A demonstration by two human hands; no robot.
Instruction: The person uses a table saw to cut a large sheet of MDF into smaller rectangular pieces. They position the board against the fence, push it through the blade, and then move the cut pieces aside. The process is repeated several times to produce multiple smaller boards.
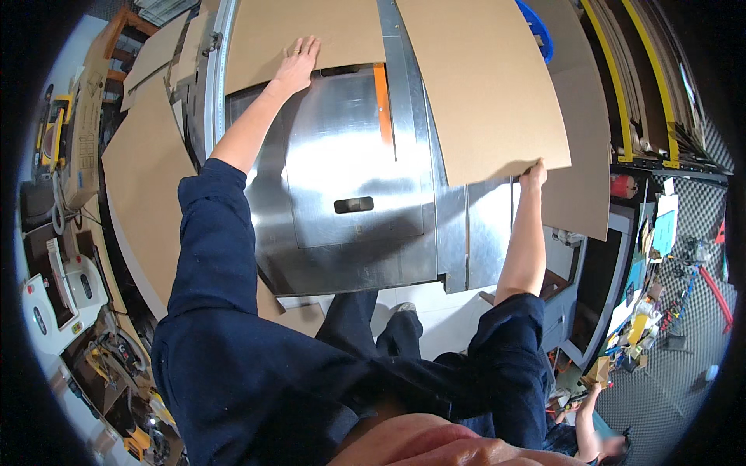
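My left hand [298, 68] lies with its fingers stretched out on the near edge of a brown cardboard sheet [342, 27], which rests at the far side of a shiny metal table [350, 171]. On the right, my right hand [533, 174] grips the near edge of a second cardboard sheet [486, 93], close to its right corner. The fingers partly disappear under that edge. This second sheet slants over the table's right part, and its far end runs out of the picture. An orange strip [382, 101] is set in the metal beside a narrow slot.
A scaled metal rail [220, 85] runs along the table's left side. More cardboard [144, 171] stands at the left; another sheet [579, 147] sits behind the right one. Yellow-edged racks [625, 85] rise at far right. Another person's arm [588, 423] shows at lower right.
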